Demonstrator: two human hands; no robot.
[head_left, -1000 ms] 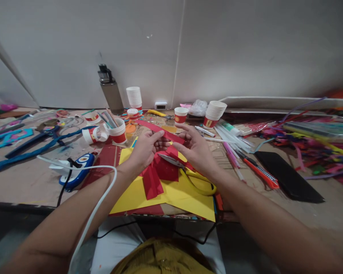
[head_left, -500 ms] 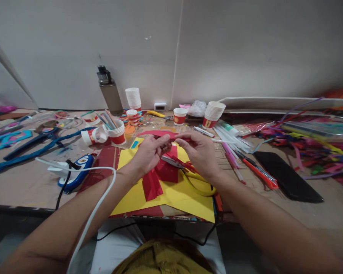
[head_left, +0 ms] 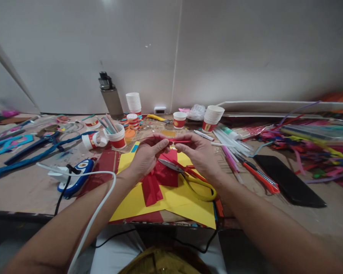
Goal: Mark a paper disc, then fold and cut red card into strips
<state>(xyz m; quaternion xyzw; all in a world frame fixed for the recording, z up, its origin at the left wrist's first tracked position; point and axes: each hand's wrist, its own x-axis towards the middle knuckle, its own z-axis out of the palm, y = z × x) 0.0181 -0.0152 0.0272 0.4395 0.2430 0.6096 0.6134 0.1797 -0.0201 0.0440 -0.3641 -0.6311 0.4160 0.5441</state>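
My left hand (head_left: 148, 154) and my right hand (head_left: 198, 152) both pinch a thin strip of red paper (head_left: 177, 141) held level above the table, fingers closed on its two ends. Below my hands lie yellow paper sheets (head_left: 185, 201), red paper pieces (head_left: 154, 182) and yellow-handled scissors (head_left: 188, 177) with blades partly apart.
A blue and white glue gun (head_left: 74, 175) with a white cable lies at the left. Paper cups (head_left: 116, 135), cup stacks (head_left: 213, 116), a grey bottle (head_left: 110, 95), an orange utility knife (head_left: 260, 175), a black phone (head_left: 288, 180), straws and coloured strips crowd the table.
The red strip was flat and wide between my hands; now it is folded narrow and seen edge-on. My hands have drawn closer together and a little lower.
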